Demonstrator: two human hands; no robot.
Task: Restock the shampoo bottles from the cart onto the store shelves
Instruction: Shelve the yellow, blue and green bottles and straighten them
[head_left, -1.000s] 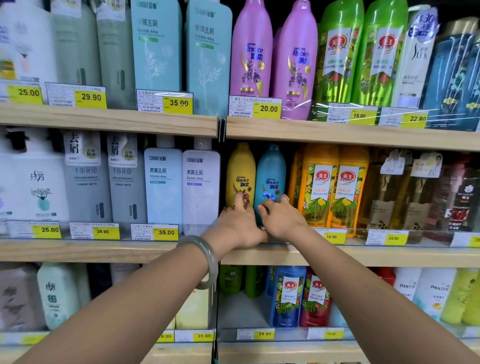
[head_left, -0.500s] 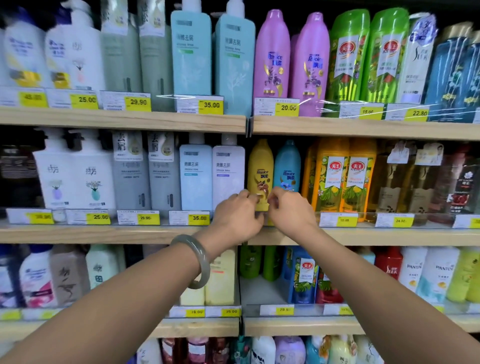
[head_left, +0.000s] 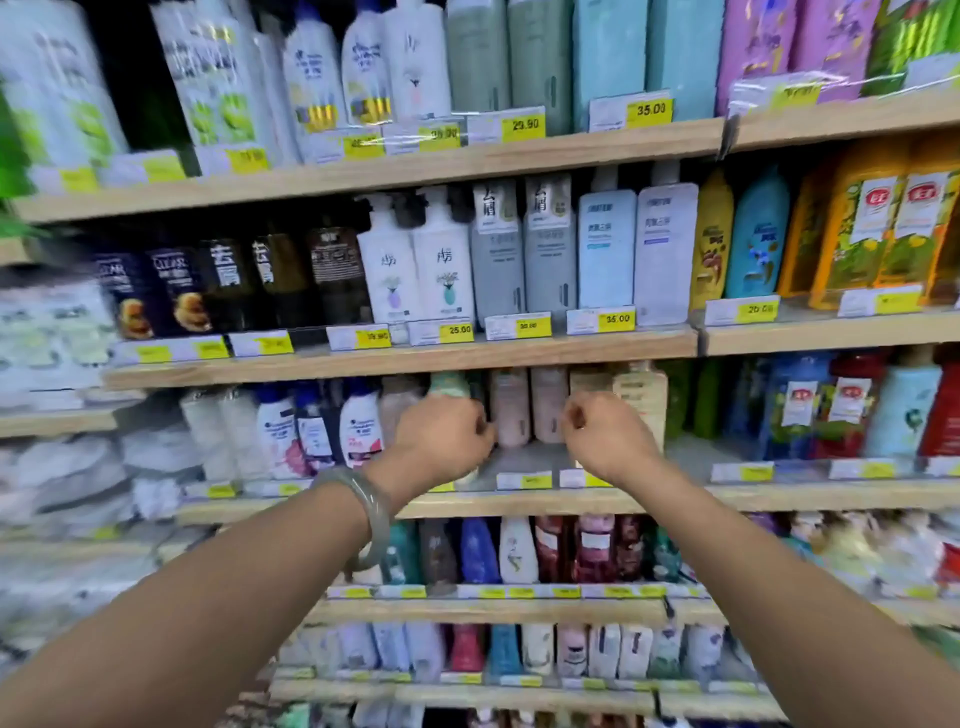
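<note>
The left hand (head_left: 441, 441), a bangle (head_left: 376, 512) on its wrist, was curled before a teal-capped bottle (head_left: 449, 383) on the shelf (head_left: 519, 504); blur hid whether it gripped it. Pink shampoo bottles (head_left: 511, 410) stood between the hands, likely faced forward for shoppers. The right hand (head_left: 605, 436) was fisted, holding nothing. No cart showed.
</note>
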